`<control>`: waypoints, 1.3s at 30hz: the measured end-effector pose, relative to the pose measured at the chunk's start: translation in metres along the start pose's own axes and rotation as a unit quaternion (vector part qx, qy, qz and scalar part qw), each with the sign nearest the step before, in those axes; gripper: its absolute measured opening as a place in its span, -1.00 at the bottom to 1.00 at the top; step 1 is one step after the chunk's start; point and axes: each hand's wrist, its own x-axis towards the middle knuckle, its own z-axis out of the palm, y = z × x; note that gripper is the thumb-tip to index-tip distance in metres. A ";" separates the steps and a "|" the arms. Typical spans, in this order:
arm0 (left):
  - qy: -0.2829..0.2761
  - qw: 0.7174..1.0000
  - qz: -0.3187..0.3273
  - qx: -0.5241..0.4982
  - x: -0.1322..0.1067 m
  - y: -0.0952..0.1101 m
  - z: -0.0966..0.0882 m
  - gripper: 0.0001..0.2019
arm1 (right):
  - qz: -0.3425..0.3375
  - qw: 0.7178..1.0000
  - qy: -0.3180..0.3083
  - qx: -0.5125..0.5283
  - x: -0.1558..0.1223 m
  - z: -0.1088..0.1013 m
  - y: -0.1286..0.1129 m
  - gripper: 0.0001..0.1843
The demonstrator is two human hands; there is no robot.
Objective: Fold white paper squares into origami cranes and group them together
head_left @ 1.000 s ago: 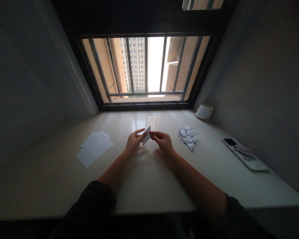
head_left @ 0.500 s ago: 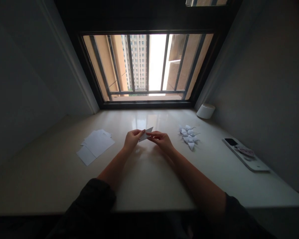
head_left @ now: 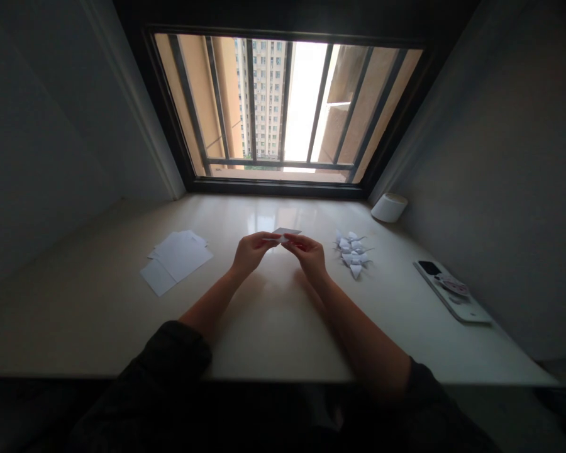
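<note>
The left hand (head_left: 249, 253) and right hand (head_left: 310, 253) partly hide the paper (head_left: 287, 231), any creases too small to tell.

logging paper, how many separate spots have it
3: overlapping sheets on the left, one held paper in the left grip and right grip, and folded pieces clustered on the right. Some sheets may be hidden.

1. Beyond the desk (head_left: 283, 327), a dark window frame (head_left: 278, 187).
2. Outside it, dark upright bars (head_left: 251, 100) joined low down by a horizontal rail (head_left: 268, 163).
3. Farther off, a tall, many-windowed apartment block (head_left: 268, 94).
4. At the desk's far right corner, a white cylindrical object (head_left: 388, 208).
5. Near the right wall (head_left: 490, 176), a white phone (head_left: 466, 309) lying flat, with a printed disc (head_left: 454, 285) on it.
</note>
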 end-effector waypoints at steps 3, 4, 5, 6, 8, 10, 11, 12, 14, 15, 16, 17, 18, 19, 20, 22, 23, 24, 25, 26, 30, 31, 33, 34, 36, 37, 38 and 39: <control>-0.004 1.000 0.009 0.017 0.003 -0.007 -0.003 -0.74 | -0.017 0.999 -0.026 0.021 0.001 0.001 0.001 -0.64; -0.005 1.000 0.010 0.018 0.003 -0.009 -0.004 -0.75 | -0.021 0.998 -0.043 0.030 0.001 0.001 0.001 -0.64; -0.007 1.000 0.012 0.018 0.004 -0.011 -0.005 -0.75 | -0.023 0.997 -0.060 0.037 0.002 0.001 0.002 -0.63; -0.009 1.000 0.013 0.019 0.004 -0.012 -0.005 -0.75 | -0.024 0.996 -0.074 0.044 0.002 0.001 0.002 -0.62; -0.014 1.000 0.017 0.020 0.004 -0.012 -0.006 -0.75 | -0.022 0.994 -0.091 0.048 0.002 0.000 0.002 -0.61; -0.017 1.000 0.019 0.016 0.004 -0.012 -0.005 -0.74 | -0.019 0.995 -0.092 0.045 0.002 -0.001 0.002 -0.61; -0.018 1.000 0.018 0.012 0.003 -0.011 -0.005 -0.73 | -0.017 0.995 -0.090 0.043 0.002 -0.002 0.002 -0.61; -0.016 1.000 0.018 0.008 0.003 -0.011 -0.004 -0.72 | -0.017 0.995 -0.087 0.041 0.002 -0.002 0.001 -0.62; -0.005 1.000 0.021 0.009 0.002 -0.011 -0.004 -0.70 | -0.016 0.996 -0.083 0.036 0.003 -0.003 0.001 -0.62; 0.003 1.000 0.024 0.012 0.002 -0.011 -0.003 -0.70 | -0.014 0.996 -0.082 0.034 0.003 -0.004 0.001 -0.61; 0.011 0.999 0.027 0.016 0.002 -0.011 -0.004 -0.69 | -0.013 0.996 -0.081 0.031 0.003 -0.004 0.001 -0.61; 0.016 0.999 0.029 0.019 0.002 -0.011 -0.004 -0.70 | -0.012 0.996 -0.079 0.030 0.003 -0.004 0.001 -0.62; 0.017 0.999 0.030 0.020 0.002 -0.010 -0.005 -0.70 | -0.011 0.996 -0.079 0.029 0.003 -0.004 0.000 -0.62; 0.016 0.999 0.030 0.023 0.002 -0.010 -0.005 -0.70 | -0.011 0.996 -0.078 0.030 0.003 -0.004 0.000 -0.63; 0.013 0.999 0.029 0.028 0.002 -0.009 -0.006 -0.70 | -0.012 0.996 -0.077 0.033 0.002 -0.003 0.000 -0.65; 0.009 0.998 0.029 0.048 0.001 -0.006 -0.007 -0.72 | -0.012 0.996 -0.075 0.036 0.002 -0.002 0.001 -0.67; 0.008 0.998 0.032 0.054 0.001 -0.005 -0.008 -0.72 | -0.012 0.997 -0.073 0.038 0.002 -0.002 0.001 -0.69; 0.005 0.998 0.035 0.053 0.001 -0.004 -0.008 -0.73 | -0.013 0.997 -0.069 0.041 0.001 -0.001 0.002 -0.70; 0.002 0.998 0.035 0.048 0.000 -0.004 -0.008 -0.73 | -0.014 0.997 -0.066 0.044 0.001 0.000 0.002 -0.70; -0.003 0.999 0.030 0.042 0.000 -0.003 -0.008 -0.74 | -0.016 0.997 -0.063 0.046 0.001 0.000 0.003 -0.71; -0.003 0.999 0.026 0.042 0.000 -0.004 -0.008 -0.74 | -0.021 0.997 -0.062 0.037 0.001 0.002 0.004 -0.73; 0.000 0.999 0.025 0.045 0.000 -0.004 -0.008 -0.75 | -0.022 0.997 -0.061 0.032 0.001 0.002 0.004 -0.74; 0.002 0.999 0.023 0.039 0.000 -0.004 -0.009 -0.76 | -0.027 0.998 -0.058 0.020 0.001 0.003 0.003 -0.75; -0.001 0.999 0.021 0.034 0.000 -0.004 -0.009 -0.76 | -0.028 0.998 -0.061 0.017 0.001 0.003 0.003 -0.76; -0.008 1.000 0.015 0.022 -0.001 -0.003 -0.008 -0.76 | -0.030 0.998 -0.054 0.017 0.001 0.004 0.002 -0.78; -0.011 1.000 0.012 0.016 -0.001 -0.002 -0.008 -0.76 | -0.031 0.998 -0.048 0.019 0.001 0.004 0.002 -0.80; -0.014 1.000 0.010 0.010 -0.001 -0.002 -0.008 -0.75 | -0.033 0.998 -0.041 0.020 0.001 0.004 0.002 -0.81; -0.016 1.000 0.008 0.005 -0.001 -0.003 -0.007 -0.74 | -0.035 0.999 -0.033 0.020 0.001 0.005 0.002 -0.82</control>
